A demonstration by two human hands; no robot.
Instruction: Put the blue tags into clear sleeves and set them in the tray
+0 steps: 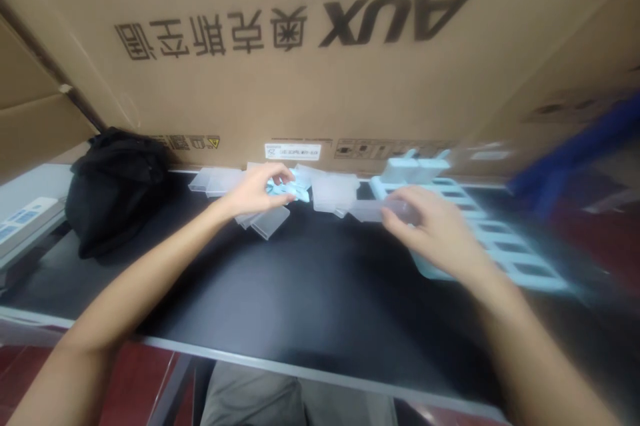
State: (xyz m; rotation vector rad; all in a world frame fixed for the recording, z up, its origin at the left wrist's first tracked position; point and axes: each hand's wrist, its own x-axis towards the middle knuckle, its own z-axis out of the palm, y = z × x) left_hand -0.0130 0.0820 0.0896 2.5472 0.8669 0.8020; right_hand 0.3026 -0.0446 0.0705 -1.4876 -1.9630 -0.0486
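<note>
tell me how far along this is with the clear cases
Done: nothing clearly; the light blue slotted plastic tray shows seemingly empty slots. In hand: left hand pinches a small light blue piece, right hand holds a clear plastic case. Left: more clear cases loose on the black table.

Position: sitting on the person's head, above the near table edge
Direction: facing forward and down across the black table (310, 293) toward the cardboard box (320, 93) behind it
Nearness: looking from arm's length at the left hand (257, 189) and right hand (435, 229)
</note>
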